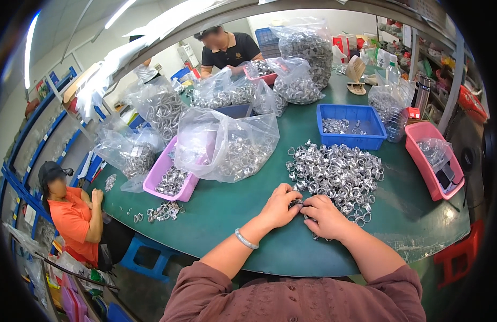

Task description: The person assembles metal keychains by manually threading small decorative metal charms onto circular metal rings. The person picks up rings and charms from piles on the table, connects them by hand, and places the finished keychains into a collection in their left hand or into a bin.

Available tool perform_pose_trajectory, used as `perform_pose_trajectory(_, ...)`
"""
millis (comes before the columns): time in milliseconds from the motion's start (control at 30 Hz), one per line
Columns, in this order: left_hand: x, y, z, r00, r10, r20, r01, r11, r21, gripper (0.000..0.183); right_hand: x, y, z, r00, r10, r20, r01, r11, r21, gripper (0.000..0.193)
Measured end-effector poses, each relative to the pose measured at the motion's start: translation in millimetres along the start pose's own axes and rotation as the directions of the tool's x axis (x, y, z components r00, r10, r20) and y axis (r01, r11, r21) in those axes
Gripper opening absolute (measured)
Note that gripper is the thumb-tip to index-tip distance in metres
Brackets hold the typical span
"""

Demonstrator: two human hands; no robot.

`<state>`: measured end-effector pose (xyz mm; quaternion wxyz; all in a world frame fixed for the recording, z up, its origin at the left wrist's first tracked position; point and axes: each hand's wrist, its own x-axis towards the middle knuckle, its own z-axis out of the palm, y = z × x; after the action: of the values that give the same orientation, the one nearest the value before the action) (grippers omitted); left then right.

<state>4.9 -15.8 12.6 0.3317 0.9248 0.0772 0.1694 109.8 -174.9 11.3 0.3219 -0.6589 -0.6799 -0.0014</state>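
My left hand [280, 206], with a pale bangle on its wrist, and my right hand [324, 216] meet at the near edge of a heap of silver metal rings [334, 172] on the green table. Both hands are closed, fingertips together around a small metal ring [295, 203], mostly hidden by the fingers. A few loose rings lie under and beside my right hand. Just behind the heap stands a blue tray [351, 140] with small metal pieces in it. To the left, a clear plastic bag [227, 145] of rings leans over a pink bin [152, 182] that also holds rings.
A pink tray [420, 155] with a bag and a dark device stands at the right. Bulging bags of metal parts [307, 51] crowd the far side. One co-worker in orange [71, 217] is at the left, another in black [229, 48] across the table. Blue stool [144, 260] at lower left.
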Motion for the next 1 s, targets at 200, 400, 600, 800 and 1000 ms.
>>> perform_pose_trajectory(200, -2, -9, 1, 0.995, 0.066, -0.078, -0.068, 0.998, -0.016, 0.021, 4, -1, -1, 1.000, 0.011, 0.016, -0.011, 1.000, 0.004, 0.027)
perform_pose_trajectory(400, -4, -13, -3, 0.992, 0.095, -0.089, -0.095, 0.995, 0.003, 0.017, 6, -3, -3, 1.000, 0.022, 0.001, -0.022, 1.000, 0.007, 0.026)
perform_pose_trajectory(600, -8, -16, -6, 0.995, 0.091, -0.039, -0.092, 0.995, -0.027, 0.016, 7, -5, -3, 1.000, 0.023, 0.017, -0.023, 1.000, 0.009, 0.024)
perform_pose_trajectory(800, -9, -14, -6, 0.992, 0.106, -0.064, -0.110, 0.992, -0.060, 0.014, 7, -5, -3, 1.000, 0.027, 0.013, -0.028, 1.000, 0.014, 0.021)
perform_pose_trajectory(1000, -10, -18, -7, 0.995, 0.093, -0.036, -0.095, 0.994, -0.055, 0.017, 10, -9, -4, 0.996, 0.086, 0.022, -0.086, 0.996, 0.007, 0.035)
